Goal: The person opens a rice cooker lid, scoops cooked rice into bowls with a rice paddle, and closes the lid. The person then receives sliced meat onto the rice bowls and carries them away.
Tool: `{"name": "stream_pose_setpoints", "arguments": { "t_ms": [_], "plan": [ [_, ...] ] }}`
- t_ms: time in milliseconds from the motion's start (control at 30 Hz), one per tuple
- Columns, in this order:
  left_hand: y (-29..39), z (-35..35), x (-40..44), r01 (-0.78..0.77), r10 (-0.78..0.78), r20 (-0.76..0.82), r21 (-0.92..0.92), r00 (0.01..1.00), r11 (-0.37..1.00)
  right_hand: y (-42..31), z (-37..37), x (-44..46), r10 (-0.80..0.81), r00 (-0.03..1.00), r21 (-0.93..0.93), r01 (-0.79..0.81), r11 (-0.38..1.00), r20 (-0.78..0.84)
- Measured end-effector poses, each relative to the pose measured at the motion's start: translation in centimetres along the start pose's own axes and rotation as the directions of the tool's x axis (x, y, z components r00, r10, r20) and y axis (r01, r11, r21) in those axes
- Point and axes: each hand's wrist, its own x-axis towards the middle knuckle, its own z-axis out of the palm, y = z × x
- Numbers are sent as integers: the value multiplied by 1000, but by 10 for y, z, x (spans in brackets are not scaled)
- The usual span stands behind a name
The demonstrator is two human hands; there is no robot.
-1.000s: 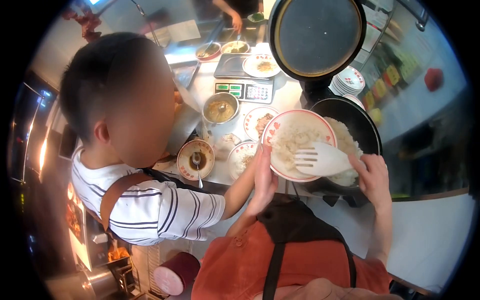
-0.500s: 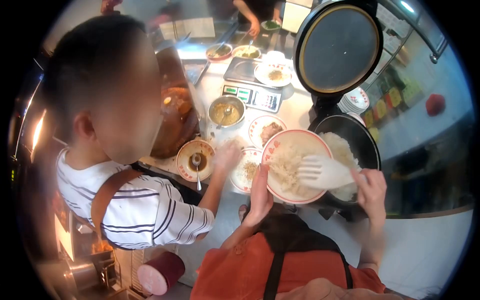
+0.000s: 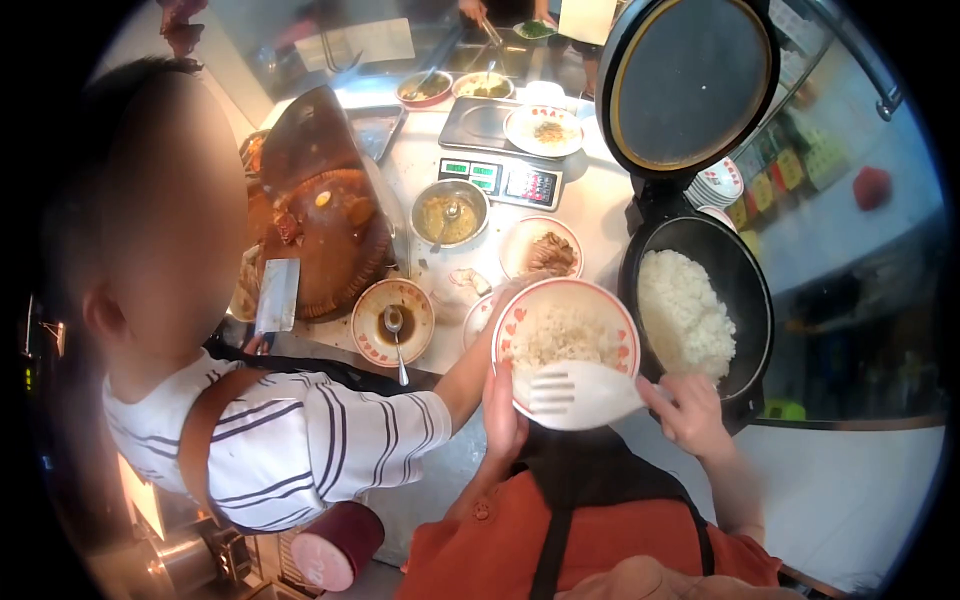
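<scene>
My left hand (image 3: 503, 415) grips the left edge of a white plate with a red-patterned rim (image 3: 632, 335), which carries a mound of rice (image 3: 562, 340). In my right hand (image 3: 690, 412) is a white slotted rice paddle (image 3: 585, 396), its flat blade over the near side of the plate. To the right stands an open round rice cooker (image 3: 757, 330) with more white rice (image 3: 685, 310) inside, its dark lid (image 3: 690, 85) raised. Beyond my plate lies a plate of sliced meat (image 3: 550, 254). Another plate is mostly hidden under mine.
A co-worker (image 3: 310, 430) stands close on my left, one arm reaching behind my plate, a cleaver (image 3: 277, 295) near their other hand. A sauce bowl (image 3: 365, 340) with a spoon, a metal pot (image 3: 450, 213), a scale (image 3: 500, 183) and a round chopping board (image 3: 330, 235) occupy the counter.
My plate has moved slightly left, away from the cooker, and the paddle has come left and down to its near edge. The co-worker's arm has reached right, behind my plate; a cleaver now shows.
</scene>
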Motion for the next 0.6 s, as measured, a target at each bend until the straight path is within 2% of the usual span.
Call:
{"name": "stream_pose_setpoints", "arguments": {
  "t_ms": [100,167,233,267,300,333,367,433,500,567,600],
  "plan": [
    [3,-5,-10,-31,31,-11,22,999,999,2,-6,-9,49,998,20,-50,999,35],
    [3,-7,-9,-20,22,-49,28,999,999,14,-7,-19,295,947,139,-278,950,-123],
    [3,-7,-6,-15,18,-91,32,996,999,20,-11,-27,543,819,324,-471,820,-184],
    [3,-6,-3,-29,35,-82,83,996,996,22,-15,-30,624,760,348,-544,763,-182],
    [3,-6,-1,-42,52,-73,137,996,990,25,-15,-40,736,658,384,-645,660,-159],
    [3,-4,3,-71,77,-88,63,993,995,29,-14,-50,786,594,445,-665,600,-172],
    [2,-1,6,-69,75,-93,71,993,995,33,-12,-63,833,523,504,-678,535,-180],
    [3,6,15,-82,91,-106,86,990,993,39,-5,-83,928,356,723,-613,320,-109],
    [2,9,23,-78,87,-93,98,992,992,35,-12,-87,982,191,811,-576,105,9],
    [4,15,32,-65,73,-84,94,994,993,35,-9,-94,984,179,849,-523,78,20],
    [2,28,36,-119,135,-141,119,981,986,36,-8,-99,984,173,878,-475,51,37]
  ]
}}
